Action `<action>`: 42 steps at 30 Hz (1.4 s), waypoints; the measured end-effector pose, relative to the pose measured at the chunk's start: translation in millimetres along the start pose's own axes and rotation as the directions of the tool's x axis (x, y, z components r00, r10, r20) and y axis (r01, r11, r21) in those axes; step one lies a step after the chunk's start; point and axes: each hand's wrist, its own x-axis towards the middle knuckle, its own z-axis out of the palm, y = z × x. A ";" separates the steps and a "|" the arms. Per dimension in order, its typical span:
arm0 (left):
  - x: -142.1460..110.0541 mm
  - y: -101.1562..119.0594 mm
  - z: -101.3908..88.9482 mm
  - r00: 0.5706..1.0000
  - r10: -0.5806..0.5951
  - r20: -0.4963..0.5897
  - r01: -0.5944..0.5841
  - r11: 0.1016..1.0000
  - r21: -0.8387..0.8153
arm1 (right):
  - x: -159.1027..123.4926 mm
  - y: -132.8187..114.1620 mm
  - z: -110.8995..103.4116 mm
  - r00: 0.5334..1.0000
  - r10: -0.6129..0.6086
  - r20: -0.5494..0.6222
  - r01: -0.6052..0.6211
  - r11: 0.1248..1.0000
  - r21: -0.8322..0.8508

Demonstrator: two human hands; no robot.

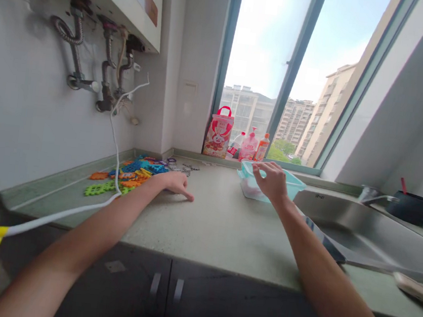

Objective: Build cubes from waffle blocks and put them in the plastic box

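Note:
My left hand is low over the counter, just right of a pile of colourful interlocking plastic pieces. Its thumb sticks out to the right, apart from the other fingers, which are partly hidden; I see nothing held. At the near left side of a turquoise plastic basket is my right hand. The fingers there are bent, with a gap at the thumb and nothing visible between them. Whether this hand touches the basket rim I cannot tell. Something pale shows through the basket's side, its kind unclear.
A white cable crosses the left side of the counter. A pink rabbit-print package, a pink pump bottle and an orange bottle line the windowsill. To the right are a steel sink and a black pot.

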 end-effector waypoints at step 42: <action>-30.8 -47.9 -41.8 0.811 -0.563 -0.160 0.585 0.782 0.213 | -32.2 -26.4 48.0 0.629 -0.181 0.756 -0.131 0.934 0.333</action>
